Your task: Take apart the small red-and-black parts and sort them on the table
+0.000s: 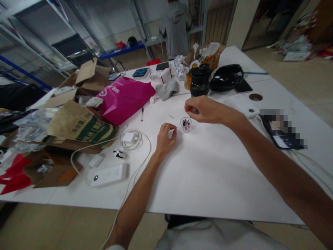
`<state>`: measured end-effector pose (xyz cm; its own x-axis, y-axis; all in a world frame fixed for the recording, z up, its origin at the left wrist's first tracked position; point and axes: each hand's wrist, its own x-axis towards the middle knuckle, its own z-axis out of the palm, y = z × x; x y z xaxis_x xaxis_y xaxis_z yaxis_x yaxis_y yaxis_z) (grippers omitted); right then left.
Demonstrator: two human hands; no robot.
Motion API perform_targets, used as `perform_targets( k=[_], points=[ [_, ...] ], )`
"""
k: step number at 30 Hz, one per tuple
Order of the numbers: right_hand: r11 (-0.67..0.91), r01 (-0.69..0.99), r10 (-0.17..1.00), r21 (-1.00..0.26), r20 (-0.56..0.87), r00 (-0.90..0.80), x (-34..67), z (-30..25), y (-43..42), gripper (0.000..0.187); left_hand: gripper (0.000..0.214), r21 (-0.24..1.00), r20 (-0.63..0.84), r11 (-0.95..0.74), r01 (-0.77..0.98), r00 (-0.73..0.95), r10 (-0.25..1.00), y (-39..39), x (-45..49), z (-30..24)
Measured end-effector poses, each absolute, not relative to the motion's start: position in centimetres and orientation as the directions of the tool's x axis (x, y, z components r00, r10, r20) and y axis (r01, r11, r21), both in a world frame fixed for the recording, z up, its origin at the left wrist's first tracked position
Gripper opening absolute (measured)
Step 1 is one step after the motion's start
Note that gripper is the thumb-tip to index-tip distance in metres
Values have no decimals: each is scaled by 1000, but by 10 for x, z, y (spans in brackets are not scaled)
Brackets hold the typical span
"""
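Observation:
A small clear cup (pixel 186 129) stands on the white table, holding several small black and red pieces too small to name. Just left of it rests my left hand (pixel 164 141), its fingers curled and the thumb drawn toward the fingertips. What those fingers hold, if anything, is too small to see. Above and to the right of the cup, my right hand (pixel 204 109) is closed with fingers bent down. A dark bit (pixel 196 111) shows at its palm side, but its kind is unclear. A thin short stick-like piece (pixel 171 116) lies behind the cup.
Left are a white power bank (pixel 109 174), a coiled cable (pixel 140 140), a pen (pixel 142 114) and a pink bag (pixel 125 99). A black-lidded jar (pixel 200 81) stands behind my right hand. A phone (pixel 282 130) lies right. One person (pixel 175 29) is in the background.

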<state>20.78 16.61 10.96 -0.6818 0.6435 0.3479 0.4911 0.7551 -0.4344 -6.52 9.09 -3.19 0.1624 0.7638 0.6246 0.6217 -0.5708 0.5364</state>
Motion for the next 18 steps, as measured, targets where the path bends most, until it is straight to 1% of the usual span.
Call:
perform_targets(
  k=[3,12,18],
  points=[
    [750,499,647,-435,323,-690,207,111,165,8,21,539,621,-569,621,163,766,91,-65,-33],
    [760,496,637,-420,332,-695,205,108,165,10,22,535,636,-578,616,158,756,91,-64,-32],
    [755,501,642,-424,319,-697,205,106,165,12,23,540,611,-561,628,167,774,90,-65,-30]
  ],
)
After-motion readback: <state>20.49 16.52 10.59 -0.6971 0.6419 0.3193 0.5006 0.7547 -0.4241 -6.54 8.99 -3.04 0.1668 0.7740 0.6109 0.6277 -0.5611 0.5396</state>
